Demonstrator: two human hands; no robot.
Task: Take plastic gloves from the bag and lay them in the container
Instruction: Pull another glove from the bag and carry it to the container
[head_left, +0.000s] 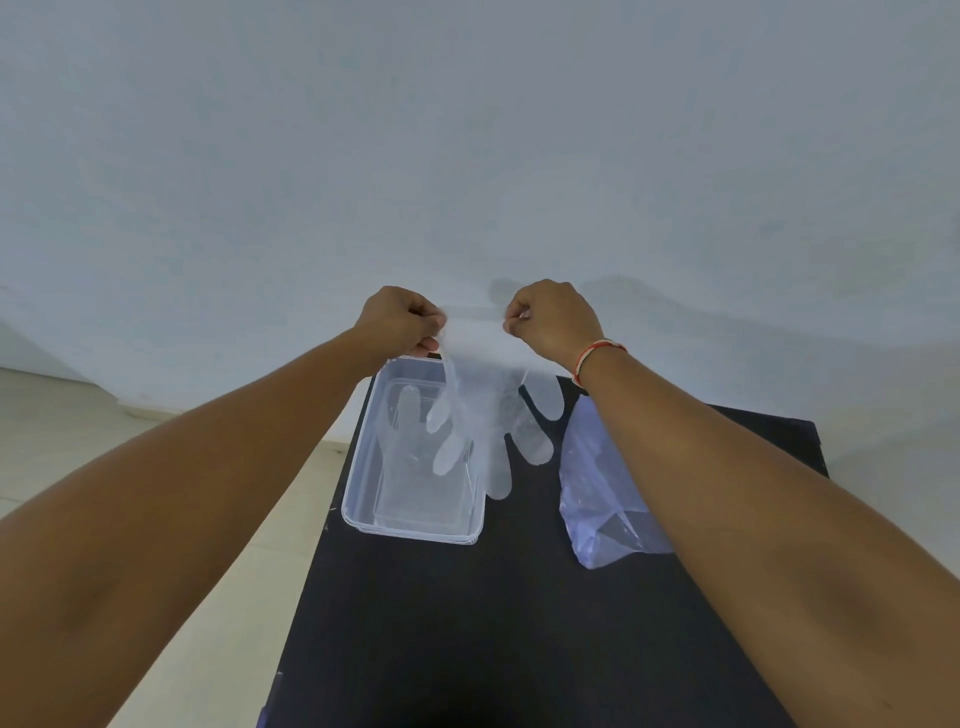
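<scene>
A clear plastic glove (485, 415) hangs in the air by its cuff, fingers pointing down over the right rim of the container. My left hand (397, 322) pinches the cuff's left corner and my right hand (553, 319) pinches its right corner. Below stands the clear rectangular container (358, 499) on the black table, with at least one flat glove (402, 415) lying inside it. To the right lies the crumpled clear plastic bag (602, 499), partly hidden by my right forearm.
The black table (493, 623) stands against a pale wall, with light floor to its left. The container sits near the table's left edge and the bag near its right side. A red and white band circles my right wrist.
</scene>
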